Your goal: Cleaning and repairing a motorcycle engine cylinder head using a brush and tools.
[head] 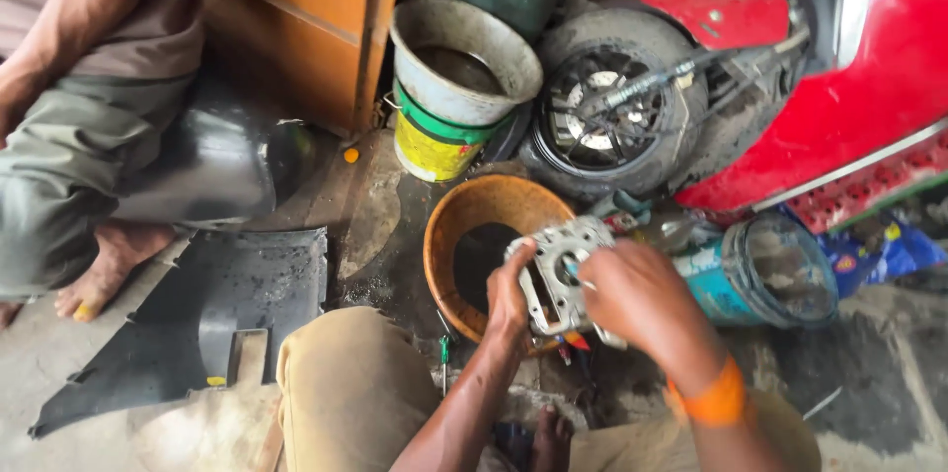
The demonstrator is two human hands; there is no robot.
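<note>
Down on the floor, the left hand (511,296) grips the grey metal engine part (559,270) by its edge, holding it over the orange bowl (474,210) — so drips land there. The right hand (632,289) pinches a thin tool (577,276) against the part's round hole. A red scooter (839,87) stands behind.

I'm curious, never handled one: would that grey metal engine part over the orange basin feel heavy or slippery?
The metal engine part looks like thick cast metal, so probably stiff and heavy for its size. The left hand and right hand both grip it, which fits that. The orange basin below holds dark liquid, so it may be greasy.
</note>
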